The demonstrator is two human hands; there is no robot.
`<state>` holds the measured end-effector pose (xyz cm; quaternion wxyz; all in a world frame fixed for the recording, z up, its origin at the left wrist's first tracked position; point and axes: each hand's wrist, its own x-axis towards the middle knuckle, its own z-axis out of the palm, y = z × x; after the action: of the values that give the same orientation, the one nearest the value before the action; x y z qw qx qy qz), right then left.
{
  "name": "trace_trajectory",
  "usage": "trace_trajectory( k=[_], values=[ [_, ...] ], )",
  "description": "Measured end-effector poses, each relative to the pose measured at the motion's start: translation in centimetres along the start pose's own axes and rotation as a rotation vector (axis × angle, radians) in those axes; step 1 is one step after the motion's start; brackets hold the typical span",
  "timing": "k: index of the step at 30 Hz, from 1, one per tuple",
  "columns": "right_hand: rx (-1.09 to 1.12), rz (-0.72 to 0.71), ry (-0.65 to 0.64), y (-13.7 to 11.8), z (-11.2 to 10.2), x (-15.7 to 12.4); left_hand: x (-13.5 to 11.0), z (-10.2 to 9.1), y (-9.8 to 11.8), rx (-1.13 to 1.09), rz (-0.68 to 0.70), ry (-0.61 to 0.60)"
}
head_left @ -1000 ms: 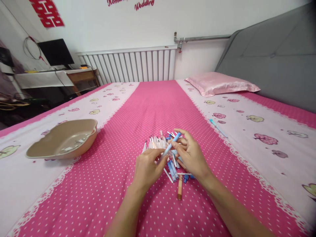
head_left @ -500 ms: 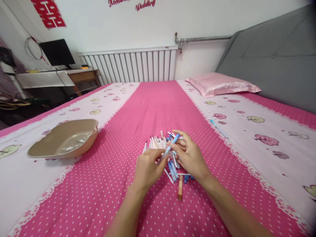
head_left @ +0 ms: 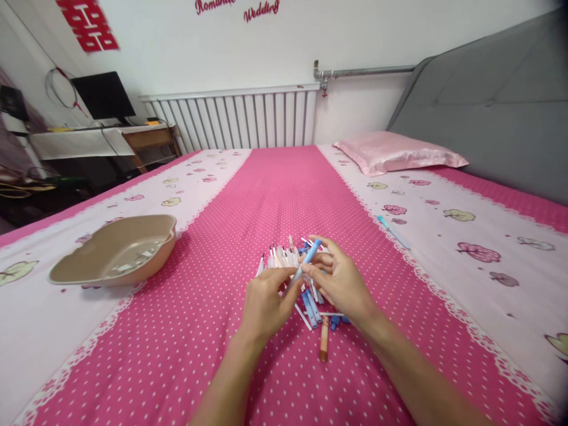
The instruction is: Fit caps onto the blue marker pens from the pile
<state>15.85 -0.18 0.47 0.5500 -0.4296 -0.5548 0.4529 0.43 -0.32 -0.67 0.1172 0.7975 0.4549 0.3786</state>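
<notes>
A blue pen (head_left: 312, 252) slants between my hands, its blue end pointing up and away. My left hand (head_left: 268, 296) pinches the lower end, with the fingertips partly hidden. Around the middle of the pen, the thumb and fingers of my right hand (head_left: 344, 284) are closed. Beneath and behind both hands lies a pile of pen parts: white tubes with dark tips (head_left: 284, 255), blue barrels (head_left: 312, 309) and small blue pieces (head_left: 335, 322). Closer to me rests a peach-and-brown pen barrel (head_left: 324, 340). My hands cover part of the pile.
A beige basin (head_left: 151, 260) with some small pale pieces inside stands to the left on the bedspread (head_left: 186, 337). A light-blue pen (head_left: 394, 231) lies apart on the right. Farther back are a pink pillow (head_left: 399, 152), a radiator (head_left: 235, 118) and a grey headboard (head_left: 492, 100).
My right fingers have shifted slightly on the pen, and its upper end has tipped a little more upright. My left hand and the pile look the same.
</notes>
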Motion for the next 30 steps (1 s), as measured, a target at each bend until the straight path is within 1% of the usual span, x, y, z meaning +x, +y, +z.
trace_trajectory(
  k=[5, 10, 25, 30],
  values=[
    [0.084, 0.091, -0.039, -0.43, 0.17, -0.06, 0.15, -0.12, 0.07, -0.007, -0.001, -0.022],
    [0.081, 0.113, -0.024, -0.65, 0.23, -0.06, 0.13, -0.13, 0.05, 0.003, 0.004, -0.026],
    [0.041, 0.079, -0.030, -0.07, 0.13, 0.09, 0.08, 0.00, -0.09, -0.001, 0.012, 0.002],
    [-0.013, 0.044, -0.032, -0.02, 0.06, 0.12, 0.11, 0.03, 0.08, -0.004, 0.018, 0.012]
  ],
)
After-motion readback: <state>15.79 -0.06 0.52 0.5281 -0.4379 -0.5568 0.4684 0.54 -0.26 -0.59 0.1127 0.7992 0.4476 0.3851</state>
